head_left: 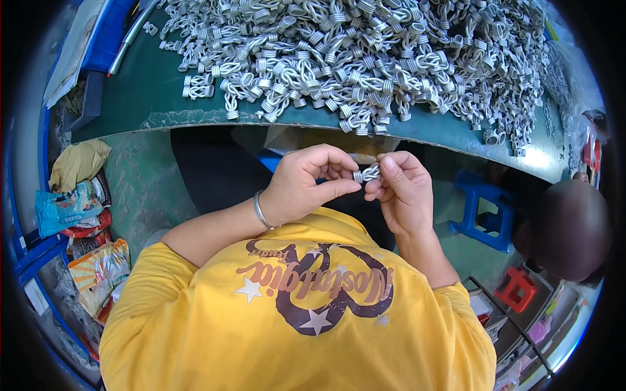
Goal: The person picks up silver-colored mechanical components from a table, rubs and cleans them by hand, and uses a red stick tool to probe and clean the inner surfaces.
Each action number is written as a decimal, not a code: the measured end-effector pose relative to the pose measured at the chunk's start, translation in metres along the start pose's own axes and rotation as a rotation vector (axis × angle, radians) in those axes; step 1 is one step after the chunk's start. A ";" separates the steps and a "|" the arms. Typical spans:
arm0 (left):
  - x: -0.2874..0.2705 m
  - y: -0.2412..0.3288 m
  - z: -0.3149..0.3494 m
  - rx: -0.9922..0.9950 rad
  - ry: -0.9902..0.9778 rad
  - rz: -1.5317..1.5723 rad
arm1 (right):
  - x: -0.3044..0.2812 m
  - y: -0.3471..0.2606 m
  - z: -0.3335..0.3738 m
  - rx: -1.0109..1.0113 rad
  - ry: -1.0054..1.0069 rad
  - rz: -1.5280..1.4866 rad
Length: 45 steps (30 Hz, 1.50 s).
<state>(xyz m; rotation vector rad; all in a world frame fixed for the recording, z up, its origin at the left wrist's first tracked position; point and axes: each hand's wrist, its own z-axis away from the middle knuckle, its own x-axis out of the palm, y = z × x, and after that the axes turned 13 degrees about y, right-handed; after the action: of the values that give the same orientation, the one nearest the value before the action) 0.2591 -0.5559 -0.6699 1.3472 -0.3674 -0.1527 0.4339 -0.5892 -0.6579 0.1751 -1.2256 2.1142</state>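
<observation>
Between my two hands, in front of the table edge, is a small silvery twisted loop piece (370, 173) with a ribbed ring at one end. My left hand (306, 179), a metal bangle (262, 210) at its wrist, pinches the ribbed ring end between thumb and fingers. My right hand (403, 186) grips the looped end with thumb and forefinger. Just beyond them, a large pile of similar silvery pieces (339, 65) covers much of the green table (150, 98). The fingertips partly hide the held piece.
A blue stool (484, 212) stands at the right, with a red stool (517, 289) nearer. Another person's head (564, 228) shows at the right edge. Coloured packets (72, 207) and a tan bag (78, 164) sit at the left. A blue frame (39, 257) runs along that side.
</observation>
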 end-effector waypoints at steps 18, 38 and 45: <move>-0.010 0.011 0.007 0.237 0.039 -0.085 | -0.013 0.021 0.003 -0.292 -0.226 0.147; -0.028 -0.025 -0.007 -0.223 0.155 0.014 | -0.001 0.009 -0.012 -1.153 -0.006 0.661; -0.032 -0.041 -0.015 -0.254 0.266 -0.038 | 0.016 -0.009 -0.024 -1.344 0.007 0.839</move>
<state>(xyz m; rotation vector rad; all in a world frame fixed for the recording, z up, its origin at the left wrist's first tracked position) 0.2381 -0.5408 -0.7176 1.1067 -0.0941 -0.0487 0.4326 -0.5593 -0.6578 -1.0774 -2.6996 1.3222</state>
